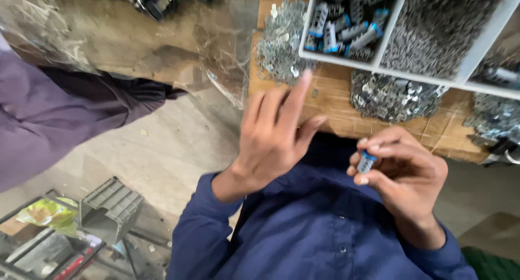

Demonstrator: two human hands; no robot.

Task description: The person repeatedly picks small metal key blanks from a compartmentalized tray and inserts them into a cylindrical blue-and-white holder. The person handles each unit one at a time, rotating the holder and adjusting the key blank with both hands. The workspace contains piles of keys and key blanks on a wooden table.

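Note:
My right hand (398, 169) is closed around a small blue and grey plastic part (366, 162), held close to my chest. My left hand (273, 136) is raised with fingers spread and nothing in it, its index finger reaching toward a heap of small metal clips (279, 44) on the wooden table (336, 104). A white divided tray (379, 60) behind holds more blue and grey parts (346, 25) in one compartment and small metal pieces (433, 28) in the other.
More piles of metal clips (392, 95) lie on the table's front edge. Another person in a purple sleeve (59, 114) stands at the left beside a clear plastic sheet (216, 52). A metal stool (111, 207) and crates sit on the concrete floor.

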